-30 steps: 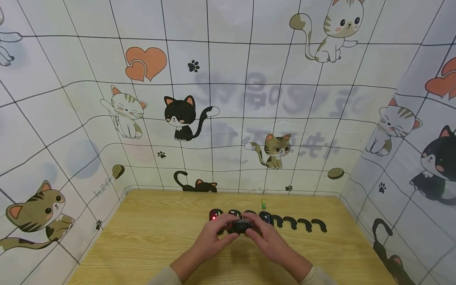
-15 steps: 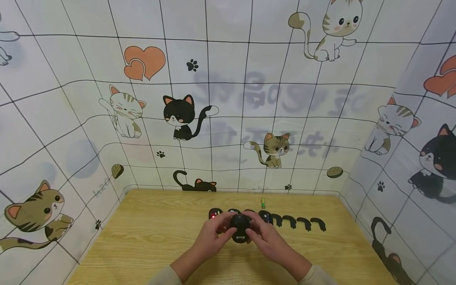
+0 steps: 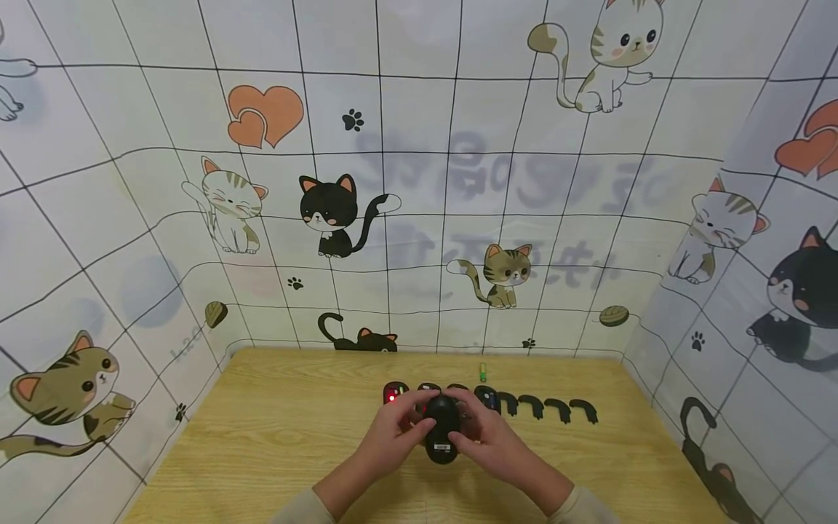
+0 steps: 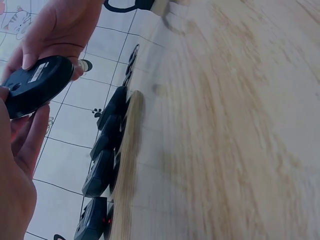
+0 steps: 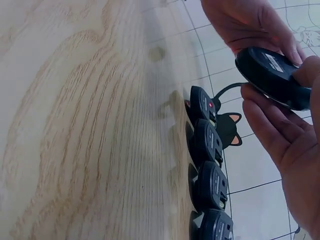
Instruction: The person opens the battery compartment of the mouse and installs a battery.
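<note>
Both hands hold a black computer mouse (image 3: 442, 431) above the table, its face with a white label turned toward me. My left hand (image 3: 396, 431) grips its left side, thumb on the labelled face and fingers behind. On the right side my right hand (image 3: 486, 432) grips it likewise, thumb near the label. Both wrist views show the same mouse (image 4: 40, 86) pinched between thumbs and fingers. Behind the hands several similar black mice stand in a row, the leftmost mouse (image 3: 395, 391) with a red light lit. The fingers partly hide the middle ones.
Several curved black covers (image 3: 557, 410) lie in line right of the mice. A small green battery (image 3: 483, 372) stands or lies behind the row; I cannot tell which. The wooden table (image 3: 281, 422) meets a cat-print curtain (image 3: 419, 218) at the back and sides.
The mouse has been tilted so its labelled face, seen nearly edge-on a second ago, now shows at full length. Both hands stay about in place, the right thumb shifting slightly on it.
</note>
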{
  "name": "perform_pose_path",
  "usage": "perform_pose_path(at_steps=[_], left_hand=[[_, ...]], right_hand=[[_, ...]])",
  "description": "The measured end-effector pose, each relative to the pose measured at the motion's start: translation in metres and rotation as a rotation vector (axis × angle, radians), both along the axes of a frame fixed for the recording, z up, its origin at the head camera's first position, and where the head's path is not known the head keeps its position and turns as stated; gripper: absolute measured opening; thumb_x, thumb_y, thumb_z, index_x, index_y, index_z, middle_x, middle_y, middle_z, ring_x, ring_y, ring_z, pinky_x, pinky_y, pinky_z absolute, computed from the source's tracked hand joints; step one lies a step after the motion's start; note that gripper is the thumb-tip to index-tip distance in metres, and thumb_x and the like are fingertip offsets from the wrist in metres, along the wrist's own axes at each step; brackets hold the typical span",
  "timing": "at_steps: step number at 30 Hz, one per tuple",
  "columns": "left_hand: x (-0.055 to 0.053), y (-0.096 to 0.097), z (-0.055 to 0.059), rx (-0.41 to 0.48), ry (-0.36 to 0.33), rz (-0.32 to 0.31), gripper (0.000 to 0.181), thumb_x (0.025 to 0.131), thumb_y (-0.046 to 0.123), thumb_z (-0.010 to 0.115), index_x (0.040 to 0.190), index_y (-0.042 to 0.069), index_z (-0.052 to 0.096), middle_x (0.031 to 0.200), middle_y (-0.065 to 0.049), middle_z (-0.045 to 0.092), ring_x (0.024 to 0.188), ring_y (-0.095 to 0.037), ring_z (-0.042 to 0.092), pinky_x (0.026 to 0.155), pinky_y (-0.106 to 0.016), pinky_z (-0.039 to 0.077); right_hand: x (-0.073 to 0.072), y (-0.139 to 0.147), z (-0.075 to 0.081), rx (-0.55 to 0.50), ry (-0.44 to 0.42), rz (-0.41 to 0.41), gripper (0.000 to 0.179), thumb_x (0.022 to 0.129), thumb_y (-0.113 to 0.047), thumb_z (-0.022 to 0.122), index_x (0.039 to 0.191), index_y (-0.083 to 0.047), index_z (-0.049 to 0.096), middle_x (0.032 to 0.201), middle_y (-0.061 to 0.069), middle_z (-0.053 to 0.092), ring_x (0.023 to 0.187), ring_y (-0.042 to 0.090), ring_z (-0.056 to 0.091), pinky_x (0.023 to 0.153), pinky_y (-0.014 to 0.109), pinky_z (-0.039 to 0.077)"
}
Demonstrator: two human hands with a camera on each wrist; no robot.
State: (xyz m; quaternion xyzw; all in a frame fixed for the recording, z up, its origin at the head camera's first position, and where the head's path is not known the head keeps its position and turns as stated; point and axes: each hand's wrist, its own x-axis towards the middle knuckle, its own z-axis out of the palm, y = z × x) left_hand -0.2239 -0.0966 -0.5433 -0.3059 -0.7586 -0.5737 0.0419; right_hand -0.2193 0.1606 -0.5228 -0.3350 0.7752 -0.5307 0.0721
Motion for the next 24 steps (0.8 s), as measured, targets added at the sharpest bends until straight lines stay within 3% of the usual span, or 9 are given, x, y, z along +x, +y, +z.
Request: perform_pose_path(at_steps=[3, 7, 18, 24], left_hand=[[0.0001, -0.0003, 0.0014, 0.05, -0.134, -0.028, 0.042, 0.109, 0.018, 0.074, 0.15, 0.024, 0.066, 0.124, -0.008, 0.07, 0.086, -0.016, 0.075, 0.071, -0.037, 0.069], [-0.0001, -0.0007, 0.0025, 0.097, -0.234, -0.061, 0.041, 0.11, 0.016, 0.072, 0.151, 0.021, 0.066, 0.124, -0.013, 0.069, 0.092, -0.02, 0.078, 0.072, -0.041, 0.069], [-0.001, -0.0014, 0.0032, 0.119, -0.325, -0.088, 0.038, 0.112, 0.016, 0.069, 0.15, 0.017, 0.066, 0.119, -0.015, 0.066, 0.093, -0.022, 0.078, 0.071, -0.044, 0.069], [0.0006, -0.0015, 0.0033, 0.115, -0.36, -0.093, 0.048, 0.106, 0.009, 0.076, 0.151, 0.02, 0.064, 0.119, -0.013, 0.061, 0.09, -0.02, 0.073, 0.072, -0.042, 0.069]], right_hand=[[0.0007, 0.0, 0.0013, -0.025, -0.048, 0.012, 0.062, 0.112, -0.014, 0.069, 0.165, -0.024, 0.039, 0.138, 0.023, 0.064, 0.102, 0.022, 0.081, 0.079, 0.037, 0.068], [0.0012, -0.0006, 0.0017, -0.058, -0.11, 0.017, 0.064, 0.111, -0.01, 0.069, 0.166, -0.018, 0.038, 0.132, 0.026, 0.063, 0.097, 0.025, 0.081, 0.076, 0.04, 0.069], [0.0016, -0.0049, 0.0004, -0.131, -0.272, 0.001, 0.062, 0.109, -0.005, 0.069, 0.163, -0.011, 0.04, 0.132, 0.024, 0.061, 0.1, 0.035, 0.081, 0.076, 0.046, 0.069], [0.0011, -0.0059, -0.0008, -0.142, -0.309, -0.015, 0.059, 0.109, -0.007, 0.069, 0.162, -0.01, 0.041, 0.135, 0.025, 0.061, 0.102, 0.037, 0.081, 0.077, 0.046, 0.069]])
